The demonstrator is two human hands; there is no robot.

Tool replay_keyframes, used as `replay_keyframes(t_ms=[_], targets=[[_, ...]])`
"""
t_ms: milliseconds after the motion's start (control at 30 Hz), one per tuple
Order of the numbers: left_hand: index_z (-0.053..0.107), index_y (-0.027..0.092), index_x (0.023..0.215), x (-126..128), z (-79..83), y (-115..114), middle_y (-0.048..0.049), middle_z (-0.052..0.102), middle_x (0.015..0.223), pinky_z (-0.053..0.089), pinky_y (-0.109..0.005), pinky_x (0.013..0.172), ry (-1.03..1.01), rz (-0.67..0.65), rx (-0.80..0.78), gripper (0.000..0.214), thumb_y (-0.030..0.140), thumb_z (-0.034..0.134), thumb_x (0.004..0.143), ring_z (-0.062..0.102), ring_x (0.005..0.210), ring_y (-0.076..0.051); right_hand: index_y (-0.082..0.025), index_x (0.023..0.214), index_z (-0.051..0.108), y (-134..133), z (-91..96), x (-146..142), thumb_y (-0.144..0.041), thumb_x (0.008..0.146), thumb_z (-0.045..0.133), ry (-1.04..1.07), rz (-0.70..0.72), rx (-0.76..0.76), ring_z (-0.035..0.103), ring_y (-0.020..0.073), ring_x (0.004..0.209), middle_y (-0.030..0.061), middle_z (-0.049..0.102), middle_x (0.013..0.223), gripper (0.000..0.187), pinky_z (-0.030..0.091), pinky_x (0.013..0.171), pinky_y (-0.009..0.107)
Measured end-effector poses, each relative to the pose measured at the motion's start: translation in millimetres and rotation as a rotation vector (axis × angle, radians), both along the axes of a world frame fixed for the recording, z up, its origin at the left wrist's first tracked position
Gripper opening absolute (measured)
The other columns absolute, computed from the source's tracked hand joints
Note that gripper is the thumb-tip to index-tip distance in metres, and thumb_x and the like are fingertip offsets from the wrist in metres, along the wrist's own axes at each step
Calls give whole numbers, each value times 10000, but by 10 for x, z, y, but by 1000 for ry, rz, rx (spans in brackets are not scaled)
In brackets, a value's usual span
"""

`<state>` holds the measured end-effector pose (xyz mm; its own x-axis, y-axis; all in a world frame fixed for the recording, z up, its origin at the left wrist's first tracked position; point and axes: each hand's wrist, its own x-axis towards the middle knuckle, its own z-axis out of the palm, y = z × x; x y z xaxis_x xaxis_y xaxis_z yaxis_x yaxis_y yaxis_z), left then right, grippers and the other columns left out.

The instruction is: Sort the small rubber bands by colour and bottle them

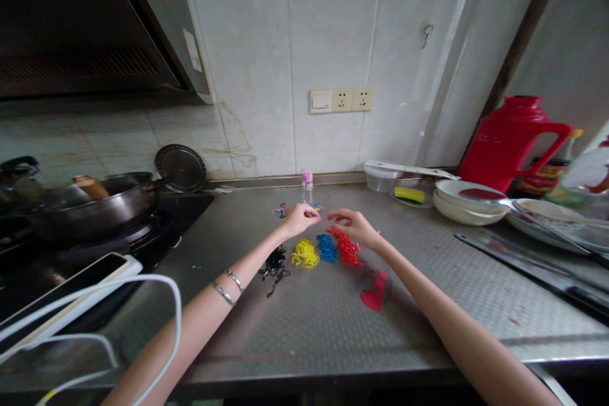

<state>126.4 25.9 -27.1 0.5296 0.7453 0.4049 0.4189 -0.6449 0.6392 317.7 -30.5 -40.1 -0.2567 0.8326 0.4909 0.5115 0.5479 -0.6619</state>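
My left hand (302, 219) and my right hand (352, 224) meet over the counter, fingertips pinched close together. A thin pinkish strand, like a small rubber band (324, 218), shows between them, blurred. Below lie heaps of small rubber bands sorted by colour: black bands (275, 260), yellow bands (305, 254), blue bands (328, 247) and red bands (349, 248). Some pink ones are partly hidden behind my right wrist. Mixed coloured bands (281, 210) lie just beyond my left hand. A clear little bottle with a pink cap (307, 177) stands behind.
A torn-looking red piece (374, 293) lies near my right forearm. To the left are a pan (95, 209) on the stove and a white cable (177, 304). Bowls (469, 209), a knife (528, 273), a yellow sponge (409, 195) and a red thermos (507, 143) occupy the right.
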Motion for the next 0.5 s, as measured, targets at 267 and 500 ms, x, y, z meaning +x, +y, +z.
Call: replay_keyframes(t_ms=[267, 500], targets=[[667, 103, 735, 49, -47, -195, -56, 658, 721, 423, -237, 626, -51, -19, -122, 165, 237, 607, 662, 550, 647, -124, -163, 802, 653, -13, -3, -62, -336, 721, 558, -8, 30, -5, 589, 145, 730, 36, 660, 787, 213, 452, 642, 240], [667, 108, 770, -444, -38, 10, -69, 662, 783, 420, -259, 697, -175, 114, -185, 198, 247, 611, 640, 567, 715, -142, -154, 864, 661, 138, 1, 383, -305, 706, 555, -91, -192, 36, 594, 157, 736, 48, 668, 797, 243, 447, 657, 240]])
